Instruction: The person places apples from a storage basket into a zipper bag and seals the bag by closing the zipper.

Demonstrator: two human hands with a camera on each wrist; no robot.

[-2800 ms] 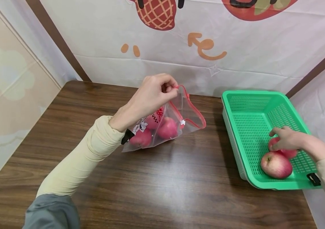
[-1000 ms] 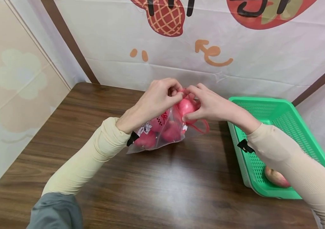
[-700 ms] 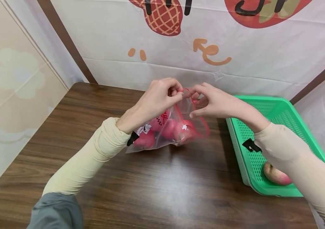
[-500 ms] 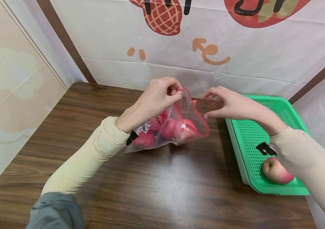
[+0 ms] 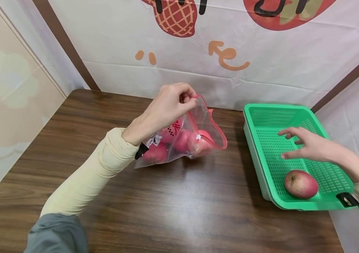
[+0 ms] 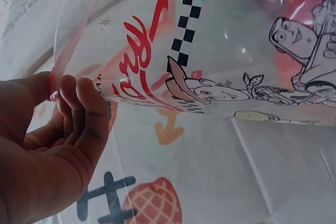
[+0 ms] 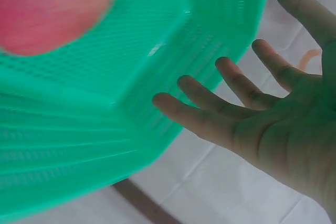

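My left hand [image 5: 170,107] pinches the red-edged rim of a clear zip bag [image 5: 179,151] and holds its mouth apart, facing right. Inside the bag are several red apples [image 5: 182,140], and a white slider [image 5: 198,136] sits on the zip. Cartoon figures and red lettering show on the plastic [image 6: 210,93] in the left wrist view. My right hand [image 5: 309,146] hovers over the green basket [image 5: 263,175], fingers spread and holding nothing. One red and pale yellow apple [image 5: 301,184] lies in the basket's near end, just below that hand.
The basket stands at the right side of the brown wooden table [image 5: 167,211]. A white printed cloth [image 5: 198,77] hangs behind the table's back edge.
My right hand carried an apple from the basket into the bag, let it go, and came back over the basket. My left hand has kept its grip on the bag rim.
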